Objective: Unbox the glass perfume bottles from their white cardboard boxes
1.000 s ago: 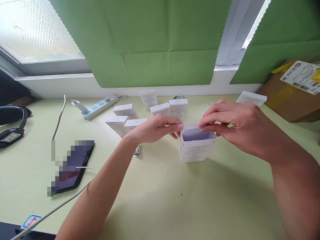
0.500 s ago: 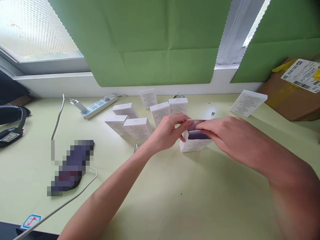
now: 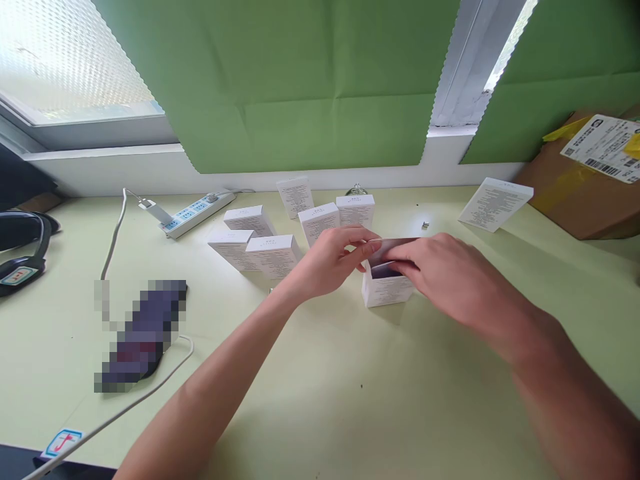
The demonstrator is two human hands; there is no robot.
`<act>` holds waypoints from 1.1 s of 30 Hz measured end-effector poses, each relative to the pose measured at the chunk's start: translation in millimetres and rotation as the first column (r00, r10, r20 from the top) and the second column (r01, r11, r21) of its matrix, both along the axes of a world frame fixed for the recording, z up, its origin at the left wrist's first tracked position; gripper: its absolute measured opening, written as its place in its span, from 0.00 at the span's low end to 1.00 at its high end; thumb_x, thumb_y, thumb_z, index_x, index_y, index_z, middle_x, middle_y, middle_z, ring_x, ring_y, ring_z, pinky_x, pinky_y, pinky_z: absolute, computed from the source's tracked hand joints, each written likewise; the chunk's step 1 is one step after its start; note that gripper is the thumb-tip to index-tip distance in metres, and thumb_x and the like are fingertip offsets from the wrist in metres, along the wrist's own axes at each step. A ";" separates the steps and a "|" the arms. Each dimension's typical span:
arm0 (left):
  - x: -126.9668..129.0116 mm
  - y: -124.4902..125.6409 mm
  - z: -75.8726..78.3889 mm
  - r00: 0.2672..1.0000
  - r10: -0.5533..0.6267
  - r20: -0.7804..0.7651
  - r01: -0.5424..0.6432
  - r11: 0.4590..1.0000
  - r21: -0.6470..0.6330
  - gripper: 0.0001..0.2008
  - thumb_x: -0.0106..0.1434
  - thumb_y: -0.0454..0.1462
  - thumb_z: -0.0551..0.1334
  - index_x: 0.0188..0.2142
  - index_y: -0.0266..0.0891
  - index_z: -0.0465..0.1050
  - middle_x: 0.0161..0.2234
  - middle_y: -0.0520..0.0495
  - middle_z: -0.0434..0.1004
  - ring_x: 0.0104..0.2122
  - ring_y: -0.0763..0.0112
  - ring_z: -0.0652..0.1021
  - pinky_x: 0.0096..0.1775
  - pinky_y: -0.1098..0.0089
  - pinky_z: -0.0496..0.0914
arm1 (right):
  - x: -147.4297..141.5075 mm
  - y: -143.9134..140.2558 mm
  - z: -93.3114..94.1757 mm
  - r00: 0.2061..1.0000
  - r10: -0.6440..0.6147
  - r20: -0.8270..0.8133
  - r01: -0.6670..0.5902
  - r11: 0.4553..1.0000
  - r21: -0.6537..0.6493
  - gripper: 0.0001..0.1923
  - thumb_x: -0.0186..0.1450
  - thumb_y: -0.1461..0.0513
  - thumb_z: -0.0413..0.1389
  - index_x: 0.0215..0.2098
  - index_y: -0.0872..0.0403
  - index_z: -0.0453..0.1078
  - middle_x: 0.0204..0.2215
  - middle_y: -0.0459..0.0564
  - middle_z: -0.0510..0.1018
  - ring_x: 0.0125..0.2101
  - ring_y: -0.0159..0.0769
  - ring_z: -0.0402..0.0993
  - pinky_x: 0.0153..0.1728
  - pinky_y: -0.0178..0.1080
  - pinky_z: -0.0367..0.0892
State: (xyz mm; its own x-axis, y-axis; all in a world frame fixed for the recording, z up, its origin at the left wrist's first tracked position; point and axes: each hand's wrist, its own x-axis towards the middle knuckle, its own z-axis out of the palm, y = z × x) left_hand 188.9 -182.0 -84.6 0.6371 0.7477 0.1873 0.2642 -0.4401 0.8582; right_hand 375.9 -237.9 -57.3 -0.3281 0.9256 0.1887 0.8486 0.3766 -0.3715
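Note:
A small white cardboard box (image 3: 389,292) with printed text stands on the table, its top flap raised and its mouth showing. My left hand (image 3: 345,257) pinches the box's upper left edge between thumb and fingers. My right hand (image 3: 430,263) is at the opening from the right, its fingertips partly inside the mouth; whether they grip anything is hidden. Close behind my left hand are similar closed boxes, among them a white box (image 3: 274,253), another white box (image 3: 319,220) and a white box (image 3: 356,209).
One more white box (image 3: 496,205) leans at the back right, near a brown carton (image 3: 580,193). A small metal piece (image 3: 425,225) lies behind my right hand. To the left are a power strip (image 3: 197,213), a pixelated dark object (image 3: 145,333) and a white cable (image 3: 115,420).
My right hand has shifted slightly left and its fingers sit differently at the box's mouth. The left hand keeps its pinch on the flap side. The view has moved a little.

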 end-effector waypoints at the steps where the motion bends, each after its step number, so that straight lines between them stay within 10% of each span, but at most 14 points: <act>1: -1.7 0.9 2.0 1.000 -0.002 0.000 0.002 1.000 -0.001 0.15 0.71 0.44 0.54 0.41 0.39 0.76 0.39 0.46 0.74 0.37 0.73 0.75 0.38 0.72 0.77 | 0.6 0.1 1.4 0.999 -0.037 0.009 0.037 0.999 -0.002 0.14 0.64 0.67 0.52 0.33 0.46 0.78 0.26 0.46 0.80 0.27 0.38 0.75 0.25 0.38 0.61; 12: -8.5 4.7 9.0 0.999 0.035 0.034 -0.033 0.997 -0.065 0.16 0.70 0.46 0.54 0.46 0.39 0.75 0.40 0.46 0.75 0.40 0.68 0.76 0.37 0.69 0.79 | 9.1 16.2 -5.7 0.982 -0.081 -0.170 0.132 0.940 0.316 0.13 0.63 0.58 0.60 0.46 0.49 0.71 0.44 0.54 0.75 0.45 0.47 0.71 0.37 0.44 0.69; 21: -9.0 2.2 8.5 0.996 -0.007 -0.088 0.002 0.998 -0.061 0.15 0.68 0.47 0.56 0.47 0.43 0.73 0.44 0.47 0.76 0.44 0.67 0.76 0.40 0.68 0.75 | 20.5 30.4 -21.0 0.957 -0.191 -0.216 0.128 0.953 -0.275 0.14 0.65 0.50 0.55 0.36 0.50 0.75 0.30 0.46 0.77 0.21 0.30 0.68 0.22 0.37 0.65; 33: -10.5 -10.1 12.5 0.929 0.068 -0.364 -0.046 0.997 0.069 0.15 0.68 0.39 0.51 0.51 0.48 0.71 0.43 0.49 0.77 0.36 0.68 0.75 0.33 0.69 0.67 | 34.4 28.3 -16.3 0.863 -0.077 -0.499 -0.295 0.725 -0.622 0.28 0.64 0.50 0.59 0.61 0.41 0.61 0.52 0.49 0.75 0.42 0.41 0.78 0.45 0.46 0.75</act>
State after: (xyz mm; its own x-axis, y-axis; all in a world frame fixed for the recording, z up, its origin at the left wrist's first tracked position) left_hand 178.3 -192.1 -72.0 0.6264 0.7795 -0.0066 0.5808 -0.4611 0.6709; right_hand 410.3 -209.6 -73.6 -0.4790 0.8256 -0.2984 0.4695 -0.0463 -0.8817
